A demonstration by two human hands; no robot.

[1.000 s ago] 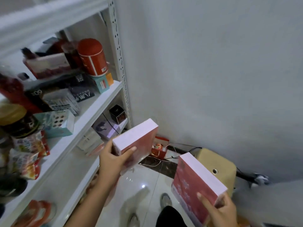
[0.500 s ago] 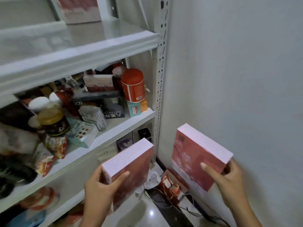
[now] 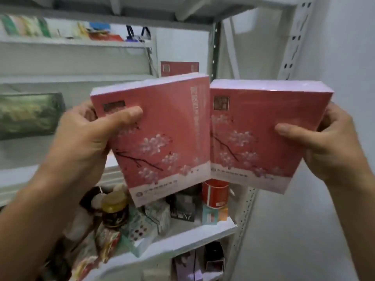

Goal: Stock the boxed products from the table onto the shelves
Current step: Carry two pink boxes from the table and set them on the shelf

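Now two pink boxes (image 3: 162,136) (image 3: 253,134) — one per hand, left hand (image 3: 81,138), right hand (image 3: 328,142)

2 pink blossom-printed boxes, left box (image 3: 162,136), right box (image 3: 257,136); upright, edges touching.

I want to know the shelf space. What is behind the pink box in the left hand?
Behind the left pink box, a similar red box stands at the shelf's back; only its top strip shows. Everything lower is covered.

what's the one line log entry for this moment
phase: carry to shelf | left hand: holds left pink box | right hand: holds right pink box | boxes: side by side, raised, not yet shelved
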